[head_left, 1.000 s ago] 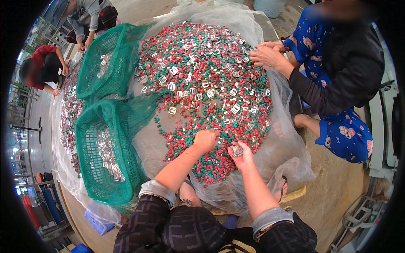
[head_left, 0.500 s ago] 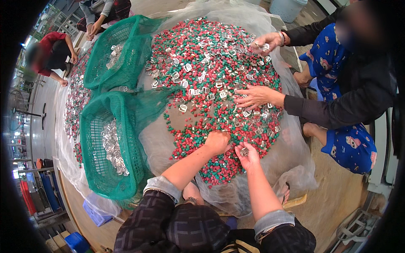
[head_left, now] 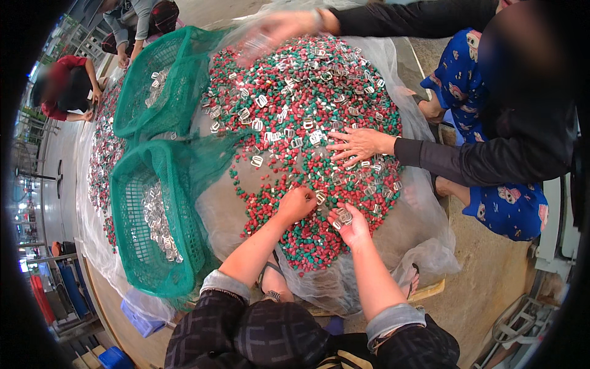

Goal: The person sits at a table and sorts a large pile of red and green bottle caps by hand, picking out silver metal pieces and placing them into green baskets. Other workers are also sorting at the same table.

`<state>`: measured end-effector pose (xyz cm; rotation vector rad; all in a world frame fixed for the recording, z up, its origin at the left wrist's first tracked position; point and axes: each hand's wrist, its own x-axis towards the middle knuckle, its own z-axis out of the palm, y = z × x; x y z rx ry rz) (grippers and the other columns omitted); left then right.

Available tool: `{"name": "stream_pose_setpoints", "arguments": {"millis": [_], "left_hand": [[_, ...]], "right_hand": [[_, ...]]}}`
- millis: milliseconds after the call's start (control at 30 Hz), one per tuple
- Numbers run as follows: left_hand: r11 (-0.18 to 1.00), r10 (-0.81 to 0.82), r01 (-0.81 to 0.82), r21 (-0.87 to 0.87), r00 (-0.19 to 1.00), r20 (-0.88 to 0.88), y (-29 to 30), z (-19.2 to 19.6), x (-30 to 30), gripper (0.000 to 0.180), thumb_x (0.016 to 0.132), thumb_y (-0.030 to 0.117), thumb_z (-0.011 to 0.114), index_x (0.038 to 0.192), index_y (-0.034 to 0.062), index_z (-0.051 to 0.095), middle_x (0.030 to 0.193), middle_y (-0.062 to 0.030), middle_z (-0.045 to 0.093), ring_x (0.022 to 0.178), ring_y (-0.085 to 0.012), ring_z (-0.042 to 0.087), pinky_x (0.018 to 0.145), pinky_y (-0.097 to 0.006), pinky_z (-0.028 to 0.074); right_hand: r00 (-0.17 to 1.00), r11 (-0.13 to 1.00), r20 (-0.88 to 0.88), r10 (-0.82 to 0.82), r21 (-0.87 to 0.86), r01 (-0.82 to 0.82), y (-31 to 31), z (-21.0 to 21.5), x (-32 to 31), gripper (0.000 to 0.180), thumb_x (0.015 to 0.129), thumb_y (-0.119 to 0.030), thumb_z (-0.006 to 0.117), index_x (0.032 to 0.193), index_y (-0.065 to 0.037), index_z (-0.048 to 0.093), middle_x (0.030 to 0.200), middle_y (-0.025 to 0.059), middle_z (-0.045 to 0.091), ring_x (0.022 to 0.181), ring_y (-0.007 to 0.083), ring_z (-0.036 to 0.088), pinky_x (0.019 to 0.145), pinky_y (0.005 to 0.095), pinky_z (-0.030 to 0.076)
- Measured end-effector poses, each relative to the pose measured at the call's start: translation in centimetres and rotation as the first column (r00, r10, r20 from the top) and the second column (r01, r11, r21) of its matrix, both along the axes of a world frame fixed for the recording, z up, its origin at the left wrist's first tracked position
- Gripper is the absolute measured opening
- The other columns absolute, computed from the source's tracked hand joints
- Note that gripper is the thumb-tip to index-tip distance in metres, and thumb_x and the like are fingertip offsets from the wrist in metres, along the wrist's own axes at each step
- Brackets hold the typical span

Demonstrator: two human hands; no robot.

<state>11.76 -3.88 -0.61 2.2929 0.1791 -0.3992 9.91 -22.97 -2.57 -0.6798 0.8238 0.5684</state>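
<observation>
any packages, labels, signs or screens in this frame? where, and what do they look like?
No labels, signs or screens that can be made out.
Clear plastic sheet: spread under the pile of red and green pellets, crumpled at its edges.
Green mesh baskets: left of the pile, holding clear clips.
Blue box: bottom left on the floor, small, rectangular.
</observation>
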Motion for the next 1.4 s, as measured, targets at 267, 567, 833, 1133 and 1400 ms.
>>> {"name": "stream_pose_setpoints", "arguments": {"millis": [267, 567, 833, 1133, 1400], "left_hand": [[0.921, -0.290, 0.227, 0.316, 0.942, 0.167, -0.9, -0.5, 0.2, 0.022, 0.070, 0.030, 0.068, 0.081, 0.0118, 0.067, 0.084, -0.0094, 0.065, 0.075, -0.0277, 0.063, 0.065, -0.039, 0.050], [0.941, -0.309, 0.311, -0.133, 0.950, 0.031, 0.4, 3.0, 1.3, 0.034, 0.070, 0.032, 0.070, 0.098, 0.0139, 0.067, 0.081, -0.0125, 0.065, 0.074, -0.0237, 0.063, 0.069, -0.034, 0.049], [0.815, 0.296, -0.358, 0.455, 0.933, 0.203, 12.4, -0.6, 5.7, 0.042, 0.075, 0.022, 0.065, 0.116, 0.0208, 0.055, 0.108, -0.0119, 0.058, 0.095, -0.0301, 0.058, 0.079, -0.042, 0.047], [0.913, 0.337, -0.351, 0.206, 0.936, 0.100, 14.4, -3.0, 4.2, 0.027, 0.067, 0.023, 0.073, 0.089, 0.0099, 0.065, 0.086, -0.0144, 0.065, 0.081, -0.0297, 0.063, 0.072, -0.041, 0.049], [0.864, 0.246, -0.244, 0.440, 0.968, 0.054, 12.5, -0.7, 2.0, 0.044, 0.065, 0.025, 0.075, 0.104, 0.0122, 0.057, 0.087, -0.0146, 0.065, 0.085, -0.0310, 0.063, 0.074, -0.042, 0.049]], "right_hand": [[0.999, 0.997, -0.016, -0.032, 0.063, 0.033, 0.1, 0.3, 0.0, 0.030, 0.087, -0.023, 0.051, 0.098, 0.005, 0.053, 0.088, 0.0188, 0.057, 0.085, 0.0342, 0.060, 0.079, 0.0432, 0.051], [0.993, 0.993, -0.070, 0.096, 0.078, -0.090, 0.5, 2.9, 0.4, 0.031, 0.084, -0.037, 0.056, 0.091, -0.007, 0.057, 0.085, 0.0085, 0.061, 0.075, 0.0238, 0.061, 0.067, 0.0398, 0.051], [0.986, 0.991, -0.100, 0.132, 0.001, -0.132, -0.1, 1.4, 0.0, 0.024, 0.081, -0.027, 0.063, 0.073, -0.006, 0.057, 0.063, 0.0023, 0.054, 0.053, 0.0142, 0.051, 0.044, 0.0263, 0.043], [0.988, 0.990, -0.069, 0.136, -0.016, -0.137, 0.1, 1.6, 0.3, 0.024, 0.081, -0.030, 0.061, 0.075, -0.006, 0.058, 0.063, 0.0026, 0.054, 0.054, 0.0145, 0.052, 0.046, 0.0264, 0.044], [0.988, 0.991, -0.073, 0.135, 0.009, -0.135, 0.8, 1.8, -0.1, 0.025, 0.083, -0.030, 0.058, 0.080, -0.004, 0.058, 0.066, 0.0043, 0.055, 0.057, 0.0166, 0.054, 0.051, 0.0294, 0.047]]}}
